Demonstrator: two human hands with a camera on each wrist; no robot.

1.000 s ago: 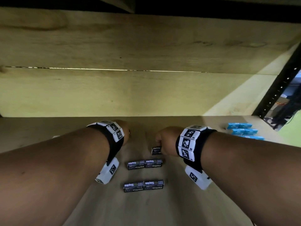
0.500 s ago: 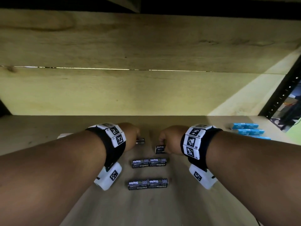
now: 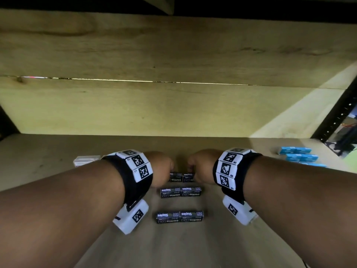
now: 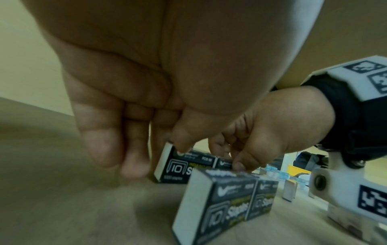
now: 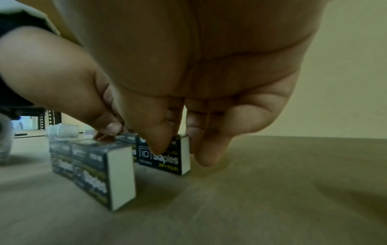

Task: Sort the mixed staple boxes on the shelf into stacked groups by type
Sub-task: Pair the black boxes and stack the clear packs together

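Black staple boxes lie in three rows of two on the wooden shelf [image 3: 193, 248]. My left hand [image 3: 168, 170] pinches the far left black box [image 3: 175, 177] between thumb and fingers, close up in the left wrist view as black box [image 4: 184, 167]. My right hand [image 3: 191, 169] pinches the far right black box [image 3: 188, 177], which the right wrist view shows as black box [image 5: 167, 160] under the thumb. The two held boxes sit end to end on the shelf. The middle pair [image 3: 180, 192] and near pair [image 3: 180, 216] lie untouched in front of them.
Blue staple boxes [image 3: 295, 154] are grouped at the shelf's right end, near a black upright post [image 3: 340, 115]. Clear or white boxes [image 3: 87, 160] lie at the left behind my left wrist. The wooden back wall [image 3: 173, 109] rises close behind my hands.
My left hand brought a black box in from the far left and set it against the box under my right hand. Both hands moved slightly nearer each other.
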